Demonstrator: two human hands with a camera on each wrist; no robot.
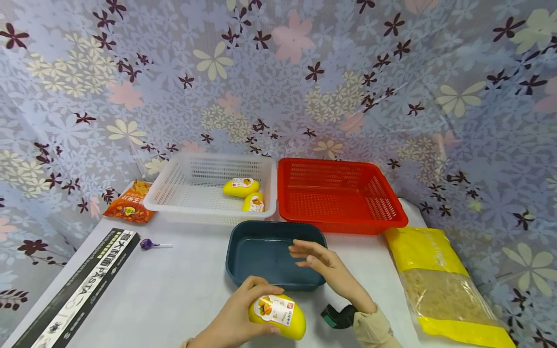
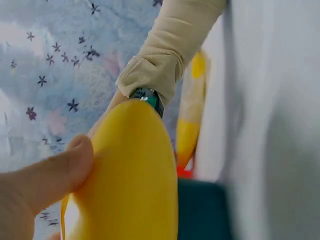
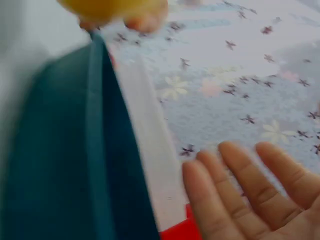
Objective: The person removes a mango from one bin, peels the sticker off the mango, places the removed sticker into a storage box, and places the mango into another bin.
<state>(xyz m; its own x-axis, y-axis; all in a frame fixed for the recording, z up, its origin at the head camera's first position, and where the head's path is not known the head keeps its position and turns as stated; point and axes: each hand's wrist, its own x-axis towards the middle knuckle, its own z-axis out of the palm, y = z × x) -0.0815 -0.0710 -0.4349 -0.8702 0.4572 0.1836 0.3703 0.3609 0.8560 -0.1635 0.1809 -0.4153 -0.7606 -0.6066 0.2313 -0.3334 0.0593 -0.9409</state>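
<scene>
My left hand (image 1: 238,314) grips a yellow mango (image 1: 287,321) with a printed label, thumb on one side and fingers over the other. In the left wrist view the mango (image 2: 132,175) fills the middle, the thumb pressed against it. My right hand (image 1: 328,270) hovers over the right side of a dark teal bin (image 1: 319,285), fingers spread and holding nothing. The right wrist view shows those fingers (image 3: 250,190) extended beside the bin's wall (image 3: 60,145). Two more labelled mangoes (image 1: 241,187) lie in the white basket (image 1: 209,215) behind.
A red basket (image 1: 348,226) stands right of the white one. At the right lies a yellow bag (image 1: 448,285); at the left are a pasta box (image 1: 82,290), a lollipop (image 1: 148,244) and an orange snack packet (image 1: 130,203). A floral curtain (image 1: 278,96) hangs behind.
</scene>
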